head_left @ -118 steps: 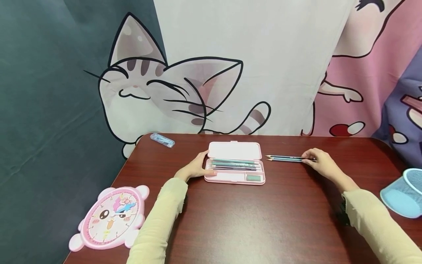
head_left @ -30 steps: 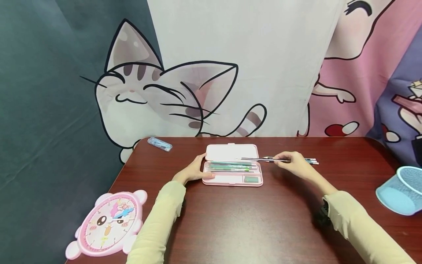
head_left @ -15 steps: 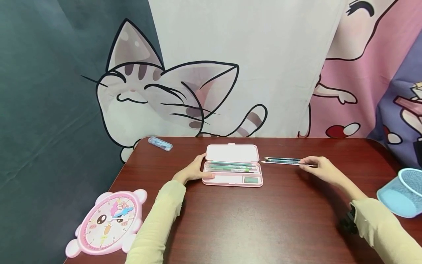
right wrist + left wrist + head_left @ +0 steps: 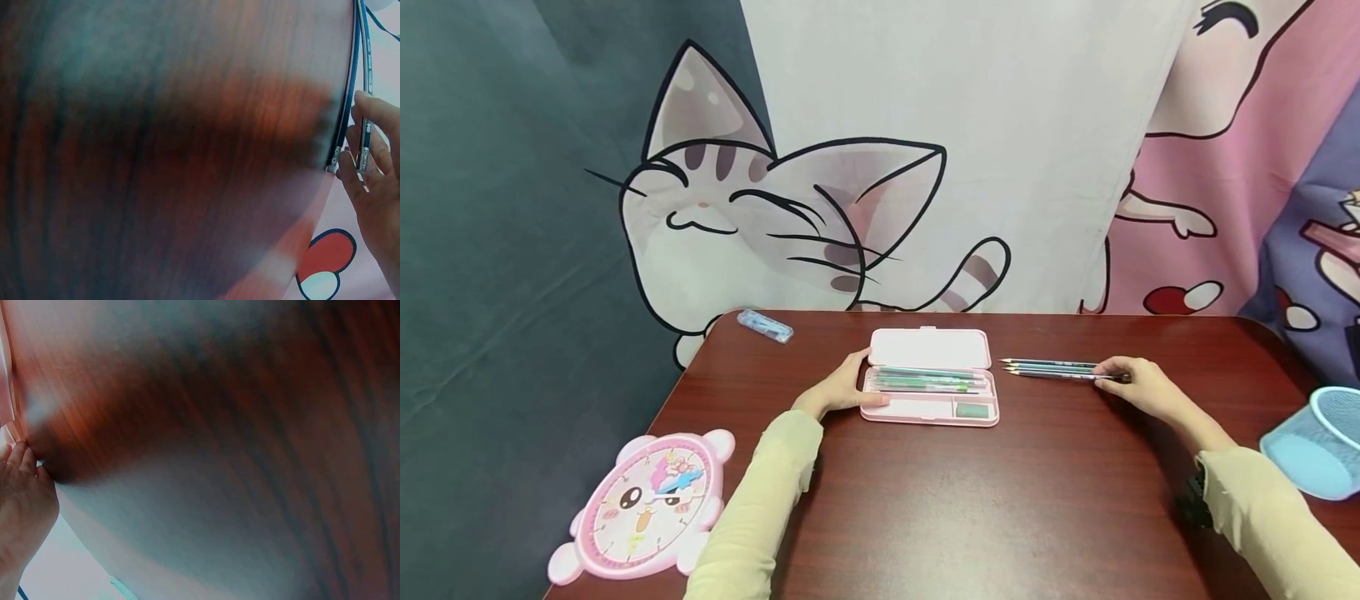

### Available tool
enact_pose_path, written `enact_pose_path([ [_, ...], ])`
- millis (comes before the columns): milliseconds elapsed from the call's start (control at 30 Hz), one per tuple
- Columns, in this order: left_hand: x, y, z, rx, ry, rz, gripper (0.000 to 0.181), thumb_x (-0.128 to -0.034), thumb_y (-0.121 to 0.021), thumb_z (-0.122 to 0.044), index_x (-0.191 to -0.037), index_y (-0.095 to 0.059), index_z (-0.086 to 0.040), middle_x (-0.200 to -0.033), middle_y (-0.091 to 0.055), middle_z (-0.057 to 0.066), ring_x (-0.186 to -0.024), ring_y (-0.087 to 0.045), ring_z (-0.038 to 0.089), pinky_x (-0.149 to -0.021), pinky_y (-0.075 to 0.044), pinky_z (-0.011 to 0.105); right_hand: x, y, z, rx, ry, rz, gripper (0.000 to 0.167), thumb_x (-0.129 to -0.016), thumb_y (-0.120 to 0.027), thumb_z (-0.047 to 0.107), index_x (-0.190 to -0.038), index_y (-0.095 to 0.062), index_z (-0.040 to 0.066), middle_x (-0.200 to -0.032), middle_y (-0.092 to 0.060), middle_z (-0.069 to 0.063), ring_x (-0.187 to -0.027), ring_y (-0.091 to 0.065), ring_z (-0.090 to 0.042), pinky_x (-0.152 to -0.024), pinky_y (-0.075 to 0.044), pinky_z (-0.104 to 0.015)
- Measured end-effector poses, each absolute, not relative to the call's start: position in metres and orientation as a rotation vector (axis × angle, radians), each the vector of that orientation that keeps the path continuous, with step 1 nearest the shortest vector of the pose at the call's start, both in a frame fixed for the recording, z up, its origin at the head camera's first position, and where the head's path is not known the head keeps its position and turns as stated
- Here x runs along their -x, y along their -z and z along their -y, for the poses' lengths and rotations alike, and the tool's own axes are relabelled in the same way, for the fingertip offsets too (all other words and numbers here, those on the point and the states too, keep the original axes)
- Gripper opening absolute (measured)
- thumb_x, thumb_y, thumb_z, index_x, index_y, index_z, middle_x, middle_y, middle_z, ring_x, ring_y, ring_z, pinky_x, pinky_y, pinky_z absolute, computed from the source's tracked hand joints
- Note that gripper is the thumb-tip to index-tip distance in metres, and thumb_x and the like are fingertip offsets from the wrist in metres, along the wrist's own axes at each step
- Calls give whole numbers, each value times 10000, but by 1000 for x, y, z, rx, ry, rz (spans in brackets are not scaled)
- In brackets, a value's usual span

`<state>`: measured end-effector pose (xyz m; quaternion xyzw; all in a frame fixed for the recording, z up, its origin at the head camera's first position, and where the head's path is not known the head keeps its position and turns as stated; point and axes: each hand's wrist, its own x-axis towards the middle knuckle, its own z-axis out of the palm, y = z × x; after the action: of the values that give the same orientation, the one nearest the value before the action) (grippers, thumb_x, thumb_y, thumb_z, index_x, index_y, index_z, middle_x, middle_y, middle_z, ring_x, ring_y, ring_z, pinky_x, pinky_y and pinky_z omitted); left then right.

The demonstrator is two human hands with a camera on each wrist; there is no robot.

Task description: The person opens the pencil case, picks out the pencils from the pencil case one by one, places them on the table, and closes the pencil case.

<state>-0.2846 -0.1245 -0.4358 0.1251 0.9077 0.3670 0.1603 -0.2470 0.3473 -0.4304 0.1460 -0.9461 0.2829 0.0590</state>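
A pink pencil case [image 4: 917, 408] lies with its lid folded back, holding several pencils [image 4: 925, 381] and a green eraser [image 4: 972, 411]. At its left end, my left hand [image 4: 841, 389] grips the case, thumb over the front tray and fingers toward the hinge side. To the right of the case lie 3 dark and blue pencils [image 4: 1048, 368], side by side with tips pointing left. My right hand [image 4: 1138, 385] pinches the nearest pencil near its blunt end. In the right wrist view, thumb and fingers surround the pencil ends [image 4: 364, 134]; contact is partly hidden.
A pink animal-shaped clock [image 4: 647, 504] lies at the table's left edge. Toward the back left corner is a small clear-blue case [image 4: 765, 326]. A light-blue mesh cup [image 4: 1311, 450] lies on its side at the right. A cartoon curtain [image 4: 1037, 167] hangs behind.
My right hand carried a pencil from beside the case to the right and laid it along the other two. Lately it shifts slightly right with that pencil. My left hand stays put.
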Motion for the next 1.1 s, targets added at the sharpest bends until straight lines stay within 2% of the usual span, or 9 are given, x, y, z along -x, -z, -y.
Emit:
enact_pose_path([
  [267, 286, 436, 125, -365, -1039, -2593, 1002, -701, -775, -361, -1460, -164, -128, -1482, -225, 97, -1362, -232, 228, -1118, -211, 423, 253, 434, -344, -517, -775, 2720, 119, -721, -718, -8, -826, -662, 3, -782, -665, -120, -704, -530, 49, -634, -411, -110],
  [567, 285, 437, 126, -390, -1027, -2599, 1020, -696, -761, -422, -1460, -160, -114, -1484, -220, 114, -1367, -229, 240, -1120, -208, 426, 256, 434, -343, -527, -677, 2750, 134, -699, -735, -4, -805, -659, 28, -758, -635, -75, -686, -533, -59, -614, -435, -249],
  [800, 282, 433, 125, -395, -1029, -2604, 1044, -679, -758, -470, -1458, -164, -110, -1476, -229, 127, -1356, -239, 252, -1114, -212, 438, 256, 432, -343, -521, -630, 2764, 127, -703, -736, 13, -800, -658, 37, -760, -622, -71, -697, -535, -163, -622, -426, -283],
  [967, 285, 436, 125, -366, -1014, -2596, 1010, -705, -760, -404, -1465, -150, -136, -1490, -214, 94, -1366, -226, 223, -1120, -209, 420, 256, 433, -342, -515, -626, 2776, 124, -708, -731, 20, -807, -658, 38, -765, -622, -73, -702, -533, -165, -627, -426, -296],
  [1100, 285, 436, 125, -354, -994, -2603, 1008, -705, -760, -409, -1464, -150, -149, -1485, -224, 83, -1359, -240, 217, -1115, -224, 418, 257, 433, -339, -503, -655, 2761, 133, -710, -728, 23, -826, -666, 34, -770, -633, -72, -699, -529, -109, -629, -425, -270],
])
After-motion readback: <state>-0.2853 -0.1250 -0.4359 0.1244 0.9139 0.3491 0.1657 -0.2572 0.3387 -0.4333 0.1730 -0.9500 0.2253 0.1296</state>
